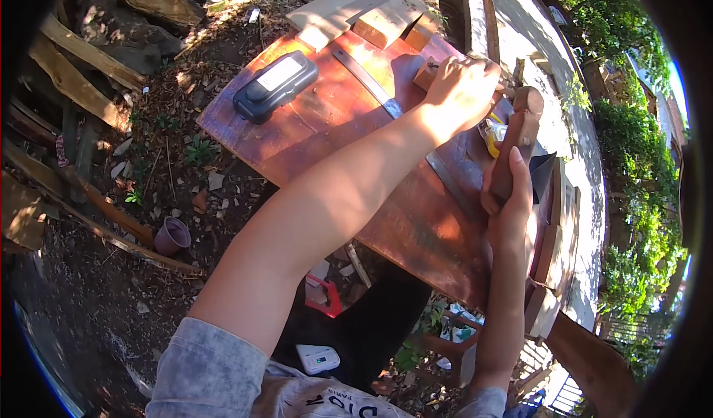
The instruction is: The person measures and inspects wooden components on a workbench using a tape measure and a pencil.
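Note:
My left hand (464, 95) reaches across the table, its fingers closed around something I cannot make out. A small wooden block (425, 75) shows just beside its fingers. My right hand (512, 199) grips a brown, curved piece of wood (522, 128) with a rounded top, the thumb lying along its side. Between the hands, a yellow and silver tape measure (492, 136) is partly covered. A long flat metal strip (370, 84) lies on the reddish wooden table (405, 229), passing under my left forearm.
A dark case with a white label (275, 84) sits at the table's left. Wood blocks (389, 19) and boards (332, 7) lie along the far edge. More timber (549, 258) lines the right side. Below are a red handle (324, 298) and a purple pot (172, 236).

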`<state>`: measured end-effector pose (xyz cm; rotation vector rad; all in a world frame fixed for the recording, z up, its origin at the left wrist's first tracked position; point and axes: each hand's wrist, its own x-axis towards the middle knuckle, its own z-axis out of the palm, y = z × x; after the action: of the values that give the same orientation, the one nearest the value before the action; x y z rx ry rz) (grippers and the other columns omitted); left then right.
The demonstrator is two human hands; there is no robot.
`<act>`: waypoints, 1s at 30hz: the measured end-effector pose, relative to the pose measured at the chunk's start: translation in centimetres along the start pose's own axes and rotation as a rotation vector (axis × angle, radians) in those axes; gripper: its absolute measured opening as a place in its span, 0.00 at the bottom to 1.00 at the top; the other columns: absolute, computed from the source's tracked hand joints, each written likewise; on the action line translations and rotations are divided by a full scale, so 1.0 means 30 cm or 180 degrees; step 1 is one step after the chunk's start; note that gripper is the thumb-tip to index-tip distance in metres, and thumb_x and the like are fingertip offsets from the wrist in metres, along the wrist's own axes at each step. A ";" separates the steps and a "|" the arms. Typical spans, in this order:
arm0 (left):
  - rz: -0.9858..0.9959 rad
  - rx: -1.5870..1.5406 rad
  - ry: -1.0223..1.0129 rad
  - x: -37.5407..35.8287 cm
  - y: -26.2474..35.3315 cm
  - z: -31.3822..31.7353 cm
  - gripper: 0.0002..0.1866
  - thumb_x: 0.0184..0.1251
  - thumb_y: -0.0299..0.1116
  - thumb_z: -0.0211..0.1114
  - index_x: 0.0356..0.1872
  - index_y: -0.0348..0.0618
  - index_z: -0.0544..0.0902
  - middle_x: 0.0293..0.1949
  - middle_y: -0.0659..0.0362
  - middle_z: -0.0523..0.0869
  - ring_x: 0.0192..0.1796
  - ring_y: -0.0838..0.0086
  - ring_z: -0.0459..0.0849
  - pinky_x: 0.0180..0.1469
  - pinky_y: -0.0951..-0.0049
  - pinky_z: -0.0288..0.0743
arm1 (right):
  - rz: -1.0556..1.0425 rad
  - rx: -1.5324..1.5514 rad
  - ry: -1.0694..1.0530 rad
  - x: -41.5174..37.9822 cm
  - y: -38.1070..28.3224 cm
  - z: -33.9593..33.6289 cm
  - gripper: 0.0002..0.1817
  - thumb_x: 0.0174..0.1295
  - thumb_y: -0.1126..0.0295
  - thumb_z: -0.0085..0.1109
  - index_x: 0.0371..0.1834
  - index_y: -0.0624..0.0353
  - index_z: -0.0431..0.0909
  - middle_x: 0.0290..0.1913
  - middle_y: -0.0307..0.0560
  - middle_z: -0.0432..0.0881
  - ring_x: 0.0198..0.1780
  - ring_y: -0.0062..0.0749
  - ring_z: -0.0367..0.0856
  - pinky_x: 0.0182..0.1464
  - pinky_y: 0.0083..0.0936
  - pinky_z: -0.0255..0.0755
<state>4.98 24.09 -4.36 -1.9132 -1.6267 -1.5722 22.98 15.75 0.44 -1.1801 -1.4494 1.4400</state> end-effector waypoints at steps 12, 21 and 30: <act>-0.0051 0.0168 -0.0163 0.014 -0.004 -0.011 0.14 0.70 0.39 0.66 0.48 0.41 0.77 0.42 0.49 0.88 0.44 0.50 0.89 0.47 0.49 0.82 | -0.1133 0.0448 0.0810 0.028 -0.026 -0.017 0.24 0.79 0.50 0.51 0.64 0.58 0.72 0.37 0.42 0.79 0.23 0.19 0.66 0.25 0.18 0.59; 0.0101 0.0738 -0.0838 0.018 -0.024 0.015 0.16 0.74 0.40 0.61 0.53 0.40 0.79 0.43 0.49 0.89 0.47 0.57 0.91 0.45 0.57 0.83 | -0.1057 -0.0223 0.0544 0.019 -0.019 0.011 0.19 0.79 0.54 0.53 0.60 0.56 0.73 0.36 0.39 0.79 0.29 0.13 0.69 0.27 0.15 0.58; -0.0082 0.0280 -0.0462 0.013 -0.001 -0.018 0.16 0.73 0.41 0.62 0.52 0.41 0.76 0.43 0.46 0.88 0.47 0.51 0.90 0.49 0.50 0.81 | -0.0864 0.0157 0.0678 0.002 -0.022 0.021 0.24 0.77 0.50 0.53 0.64 0.57 0.74 0.31 0.36 0.73 0.27 0.14 0.64 0.26 0.15 0.54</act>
<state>4.57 23.96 -3.85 -2.0095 -1.7528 -1.3745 22.29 15.66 1.05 -1.0276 -1.3587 1.1233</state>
